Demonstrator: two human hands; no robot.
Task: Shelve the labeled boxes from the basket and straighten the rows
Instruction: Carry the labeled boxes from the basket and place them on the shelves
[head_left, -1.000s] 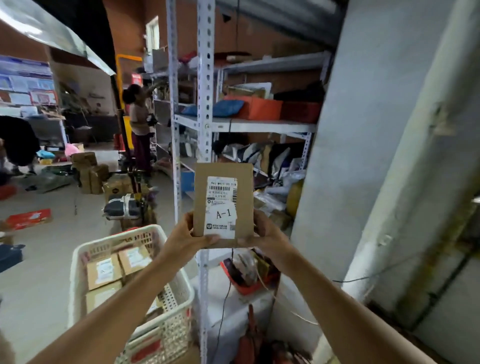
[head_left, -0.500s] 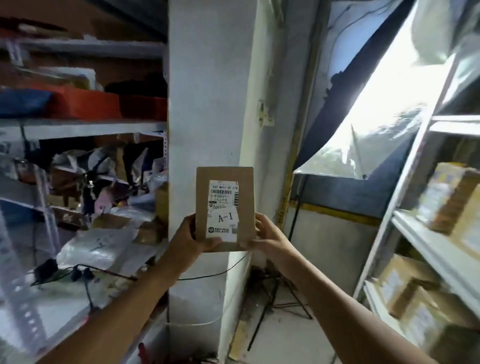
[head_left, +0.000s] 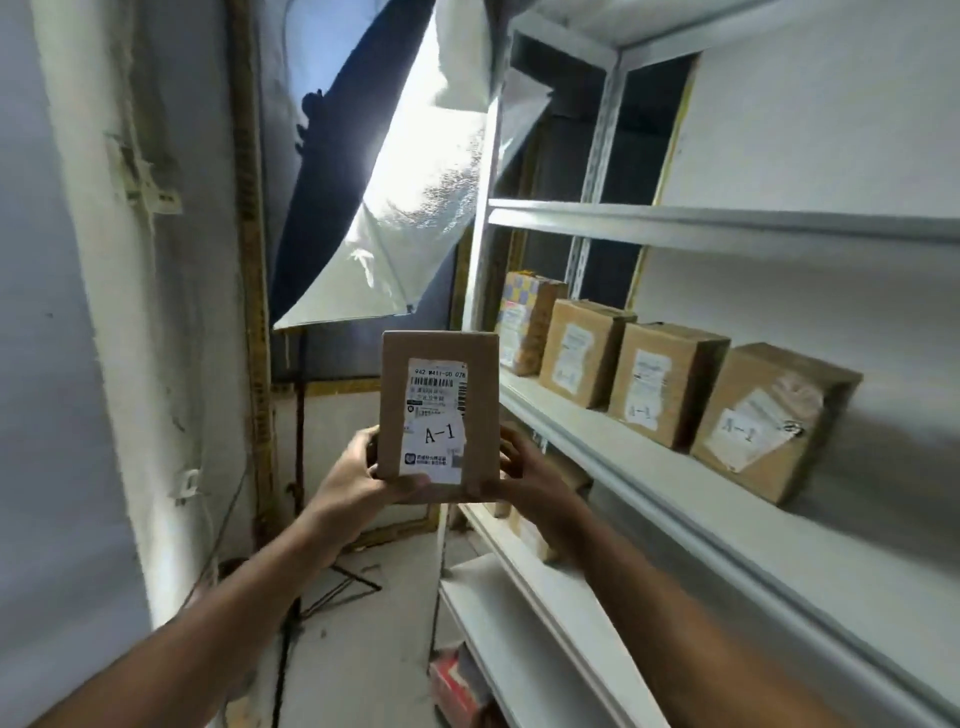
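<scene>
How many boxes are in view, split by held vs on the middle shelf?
Held box, in left hand and right hand: 1
Plain brown boxes on the middle shelf: 3
Patterned box on that shelf: 1
Total: 5

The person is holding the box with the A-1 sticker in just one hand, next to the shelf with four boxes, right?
Not quite: the head view shows both hands on the A-1 box, the left hand and the right hand. The four boxes on the shelf are correct.

A brown box (head_left: 439, 410) with a white label (head_left: 435, 418) is seen; the shelf (head_left: 675, 483) is white; one shelved carton (head_left: 524, 322) is checkered yellow and blue.
</scene>
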